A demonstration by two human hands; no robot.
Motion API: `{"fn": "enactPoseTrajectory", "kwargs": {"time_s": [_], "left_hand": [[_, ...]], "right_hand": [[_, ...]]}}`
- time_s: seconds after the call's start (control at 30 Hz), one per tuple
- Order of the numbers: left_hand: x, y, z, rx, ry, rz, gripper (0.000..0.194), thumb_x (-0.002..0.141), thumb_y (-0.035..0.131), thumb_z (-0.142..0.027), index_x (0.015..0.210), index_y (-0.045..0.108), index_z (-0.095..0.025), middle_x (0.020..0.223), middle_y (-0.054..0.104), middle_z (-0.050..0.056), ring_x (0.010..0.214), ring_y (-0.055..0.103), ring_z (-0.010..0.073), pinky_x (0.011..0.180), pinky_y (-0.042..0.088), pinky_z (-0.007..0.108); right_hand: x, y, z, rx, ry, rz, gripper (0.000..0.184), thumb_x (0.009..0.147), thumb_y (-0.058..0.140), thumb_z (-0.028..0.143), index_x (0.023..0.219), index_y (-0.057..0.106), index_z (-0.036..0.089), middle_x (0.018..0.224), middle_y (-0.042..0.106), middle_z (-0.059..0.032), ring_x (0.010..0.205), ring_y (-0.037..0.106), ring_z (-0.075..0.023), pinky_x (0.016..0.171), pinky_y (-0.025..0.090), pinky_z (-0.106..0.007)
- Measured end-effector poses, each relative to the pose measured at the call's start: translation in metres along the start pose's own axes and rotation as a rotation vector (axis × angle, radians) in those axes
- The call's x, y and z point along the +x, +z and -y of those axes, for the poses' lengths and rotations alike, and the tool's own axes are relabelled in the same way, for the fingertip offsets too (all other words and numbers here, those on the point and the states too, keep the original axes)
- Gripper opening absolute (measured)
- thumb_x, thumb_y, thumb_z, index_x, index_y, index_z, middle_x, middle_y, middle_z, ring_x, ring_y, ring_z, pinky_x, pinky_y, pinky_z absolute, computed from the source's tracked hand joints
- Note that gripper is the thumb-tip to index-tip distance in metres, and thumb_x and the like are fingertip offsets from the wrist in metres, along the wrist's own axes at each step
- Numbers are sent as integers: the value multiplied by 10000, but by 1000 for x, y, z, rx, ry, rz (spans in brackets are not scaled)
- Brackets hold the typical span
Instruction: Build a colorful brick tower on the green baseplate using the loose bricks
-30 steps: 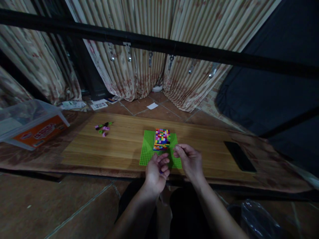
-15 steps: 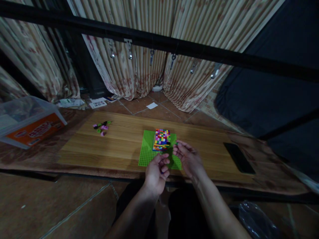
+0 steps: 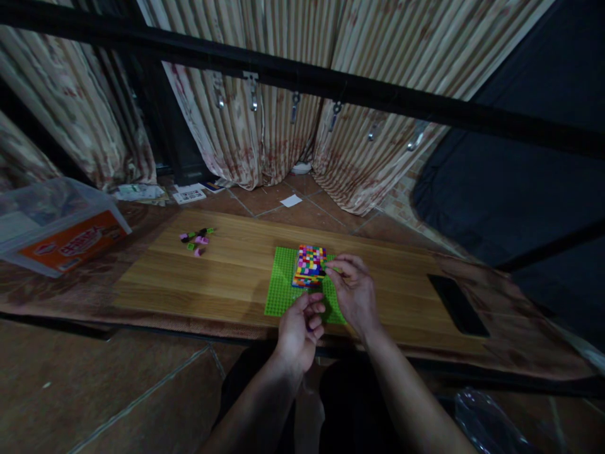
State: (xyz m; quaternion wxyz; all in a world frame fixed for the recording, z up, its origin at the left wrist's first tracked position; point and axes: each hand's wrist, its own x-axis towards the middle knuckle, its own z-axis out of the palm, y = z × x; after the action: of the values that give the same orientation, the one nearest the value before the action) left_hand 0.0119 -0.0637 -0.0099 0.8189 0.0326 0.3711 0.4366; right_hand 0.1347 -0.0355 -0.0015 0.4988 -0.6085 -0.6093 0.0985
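Note:
A multicoloured block of stacked toy bricks (image 3: pixel 310 261) stands on a green studded baseplate (image 3: pixel 280 290). At the block's right front edge, my right hand (image 3: pixel 354 287) is closed in a pinch on a small green brick (image 3: pixel 325 267), close to a black brick there. My left hand (image 3: pixel 301 325) is half curled, palm up, over the baseplate's front edge. Between its fingers shows a bit of a small purple brick (image 3: pixel 309 328), mostly hidden.
Several loose pink, green and black bricks (image 3: pixel 201 239) lie on the left of the wooden board (image 3: pixel 236 271). A clear plastic box (image 3: pixel 70 233) with an orange label stands far left. A black phone (image 3: pixel 457 304) lies right. A dark bar (image 3: pixel 302 79) with hooks crosses above.
My right hand has moved left and slightly forward, bringing the green brick to the block's right edge. My left hand stays nearly in place. The view has shifted slightly.

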Motion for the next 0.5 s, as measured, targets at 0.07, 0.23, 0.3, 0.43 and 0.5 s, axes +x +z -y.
{"fn": "enactPoseTrajectory", "kwargs": {"time_s": [0.07,0.23,0.3,0.43,0.5], "left_hand": [[0,0,0,0,4,-2,198,839,507,-229,867,615,-66,623,511,-5,426,285,25,409,185,165],[-2,1,0,-4,1,-11,182,832,507,-214,838,616,-69,621,501,-7,427,277,23,416,178,163],[-2,1,0,-2,2,-11,167,817,521,-204,831,619,-70,625,503,-5,429,279,22,416,174,166],[-2,1,0,4,9,-8,160,797,550,-198,844,628,-67,636,512,-1,432,284,22,415,175,169],[-2,1,1,4,12,-8,168,804,547,-203,854,631,-66,635,512,-1,434,288,22,418,183,168]], "right_hand": [[1,5,-6,23,10,-18,143,804,616,295,846,742,241,985,602,-51,959,581,-205,819,468,-341],[0,15,-17,123,74,-51,118,770,659,306,810,757,253,983,598,-42,957,579,-196,834,459,-347],[-1,17,-18,176,116,-72,103,745,680,308,787,758,256,995,605,-41,957,583,-195,813,463,-339],[2,21,-19,332,227,-87,102,675,733,309,750,753,243,936,639,-40,890,601,-191,767,472,-335],[3,22,-20,413,273,-76,118,654,748,308,749,745,238,867,660,-32,828,605,-186,747,475,-340]]}}
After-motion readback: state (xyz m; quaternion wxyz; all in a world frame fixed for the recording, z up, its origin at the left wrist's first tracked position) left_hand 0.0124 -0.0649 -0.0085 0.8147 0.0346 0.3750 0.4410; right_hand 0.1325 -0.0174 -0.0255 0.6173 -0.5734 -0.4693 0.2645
